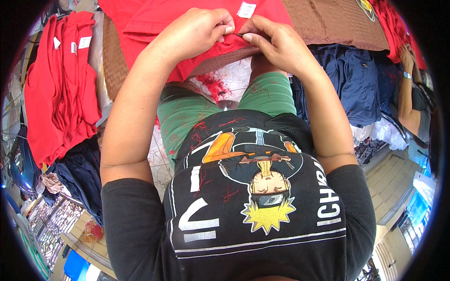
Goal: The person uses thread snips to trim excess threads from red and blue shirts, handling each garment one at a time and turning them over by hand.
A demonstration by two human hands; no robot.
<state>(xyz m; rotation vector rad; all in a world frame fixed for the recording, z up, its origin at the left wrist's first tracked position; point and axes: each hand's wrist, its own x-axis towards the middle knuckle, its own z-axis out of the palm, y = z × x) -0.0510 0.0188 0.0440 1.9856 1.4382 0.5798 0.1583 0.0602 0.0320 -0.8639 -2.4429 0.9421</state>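
Observation:
A red garment (pixel 159 18) is spread over the brown textured cover of the table in front of me, its near edge hanging toward my lap. My left hand (pixel 204 33) is closed, thumb and forefinger pinching the red cloth. Close beside it, my right hand (pixel 272 40) is also closed, with a small thin dark thing (pixel 239 34) between thumb and fingers at the cloth. What that thing is, I cannot make out. Just above my fingertips lies a white label (pixel 246 10) on the red cloth.
Red garments (pixel 61 93) with white tags hang in a pile at the left. Dark blue garments (pixel 347 79) are heaped at the right. Another person's arm (pixel 408 89) reaches to red cloth at the far right. Red thread scraps (pixel 213 86) lie below the table edge.

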